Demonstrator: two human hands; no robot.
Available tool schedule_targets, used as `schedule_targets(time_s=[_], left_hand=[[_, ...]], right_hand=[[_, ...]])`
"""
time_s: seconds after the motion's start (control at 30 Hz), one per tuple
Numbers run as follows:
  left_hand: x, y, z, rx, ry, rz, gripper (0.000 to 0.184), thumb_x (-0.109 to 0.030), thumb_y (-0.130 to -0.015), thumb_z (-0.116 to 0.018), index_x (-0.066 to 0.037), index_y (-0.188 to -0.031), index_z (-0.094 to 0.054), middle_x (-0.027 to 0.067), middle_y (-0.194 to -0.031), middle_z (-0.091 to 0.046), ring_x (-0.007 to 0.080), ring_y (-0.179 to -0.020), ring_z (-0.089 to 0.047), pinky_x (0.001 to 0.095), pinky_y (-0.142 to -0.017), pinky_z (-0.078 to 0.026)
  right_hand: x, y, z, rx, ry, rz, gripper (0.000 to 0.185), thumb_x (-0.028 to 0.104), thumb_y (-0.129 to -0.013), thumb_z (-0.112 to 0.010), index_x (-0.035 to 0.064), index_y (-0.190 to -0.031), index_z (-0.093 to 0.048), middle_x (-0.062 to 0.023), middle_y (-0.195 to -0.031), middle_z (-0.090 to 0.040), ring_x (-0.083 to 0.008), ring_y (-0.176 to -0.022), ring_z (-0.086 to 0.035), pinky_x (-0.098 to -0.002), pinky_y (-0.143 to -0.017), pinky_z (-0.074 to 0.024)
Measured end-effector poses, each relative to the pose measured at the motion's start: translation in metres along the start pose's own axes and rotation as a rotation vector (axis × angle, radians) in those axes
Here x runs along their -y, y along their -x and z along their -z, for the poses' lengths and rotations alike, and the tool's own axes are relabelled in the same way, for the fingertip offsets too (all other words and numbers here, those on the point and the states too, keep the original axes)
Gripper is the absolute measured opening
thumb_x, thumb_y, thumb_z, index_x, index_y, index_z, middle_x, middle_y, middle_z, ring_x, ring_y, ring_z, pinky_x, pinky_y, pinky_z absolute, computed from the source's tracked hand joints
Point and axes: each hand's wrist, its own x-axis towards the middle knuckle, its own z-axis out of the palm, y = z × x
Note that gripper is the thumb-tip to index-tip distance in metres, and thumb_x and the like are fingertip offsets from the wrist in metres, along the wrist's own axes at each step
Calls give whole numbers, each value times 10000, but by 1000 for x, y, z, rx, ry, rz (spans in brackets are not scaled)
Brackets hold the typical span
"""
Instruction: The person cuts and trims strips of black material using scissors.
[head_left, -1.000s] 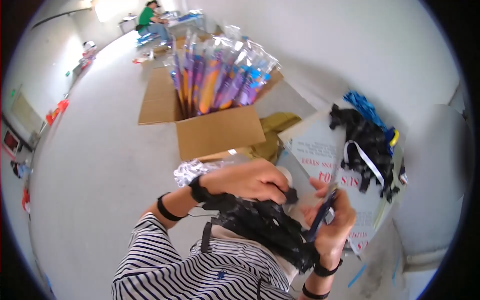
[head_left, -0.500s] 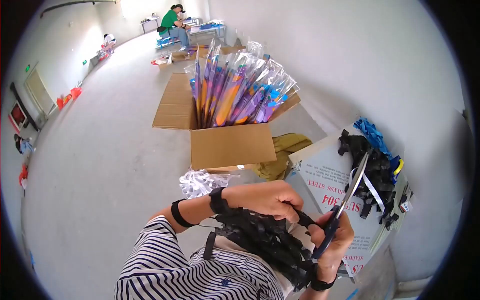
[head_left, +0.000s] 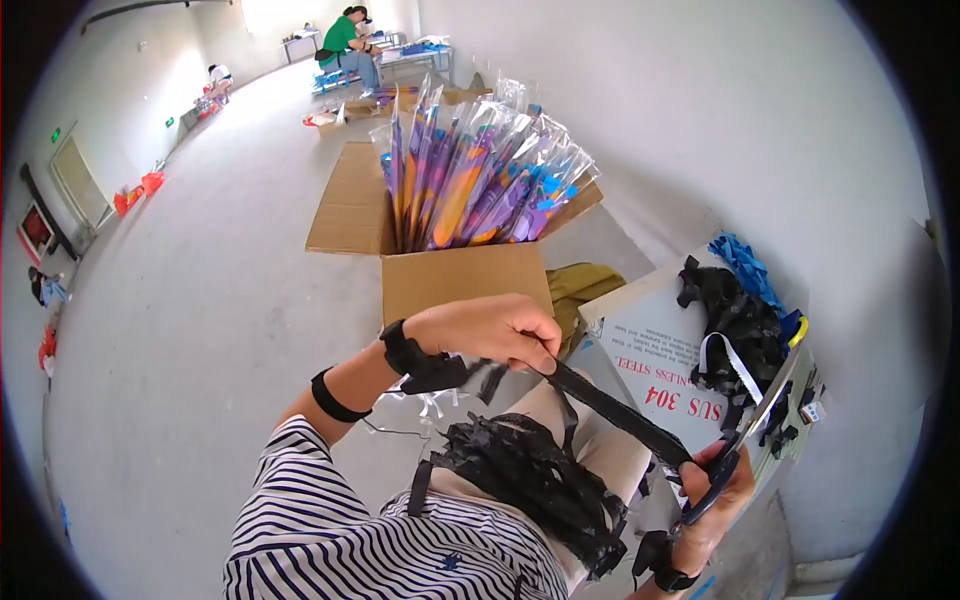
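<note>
My left hand [head_left: 495, 328] pinches one end of a black fabric strip [head_left: 625, 415], which is stretched taut towards the lower right. At its other end, my right hand [head_left: 718, 490] grips the strip between thumb and fingers. The same hand also holds scissors [head_left: 745, 432] by their dark handles, the blades pointing up and to the right. A tangled heap of black strips [head_left: 530, 485] lies across my lap, below the taut strip.
An open cardboard box [head_left: 465, 285] holds several purple and orange items in clear sleeves [head_left: 465, 190]. To the right, a board printed with red letters [head_left: 640, 370] carries more black strips [head_left: 735, 320] and a blue bundle [head_left: 745, 270]. A person in green [head_left: 345, 45] sits farther off.
My hands have moved apart, drawing the black strip out long between them. The left hand rose and went left; the right hand with the scissors shifted right.
</note>
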Motion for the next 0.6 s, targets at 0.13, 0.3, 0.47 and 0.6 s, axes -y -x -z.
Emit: schedule_targets(time_s=[0.13,0.3,0.47,0.6], left_hand=[[8,5,13,-25,-42,57,222,-173,-951,-687,8,-838,-629,-12,-628,-529,62,-584,-477,264,-545,-377],[22,14,16,-23,-102,99,221,-174,-934,-699,12,-827,-645,-9,-639,-556,61,-587,-495,267,-545,-387],[63,21,-6,36,-100,213,200,-183,-896,-705,-1,-824,-665,-7,-646,-590,78,-600,-536,273,-572,-416],[122,28,-35,112,-99,245,184,-176,-851,-699,2,-807,-687,25,-635,-615,91,-607,-565,289,-573,-436]], right_hand=[[-2,5,10,-61,15,-17,312,114,-672,-792,20,-875,-574,-41,-682,-595,-100,-519,-547,-238,-460,-409],[-33,20,33,-44,85,-120,339,126,-649,-807,18,-869,-572,-23,-678,-576,-105,-524,-540,-247,-471,-415],[-76,50,46,9,32,-275,304,-16,-654,-772,16,-881,-573,-43,-724,-584,-127,-533,-555,-267,-468,-439],[-128,88,57,42,109,-362,277,-10,-676,-778,9,-865,-576,-25,-714,-580,-109,-560,-548,-260,-496,-430]])
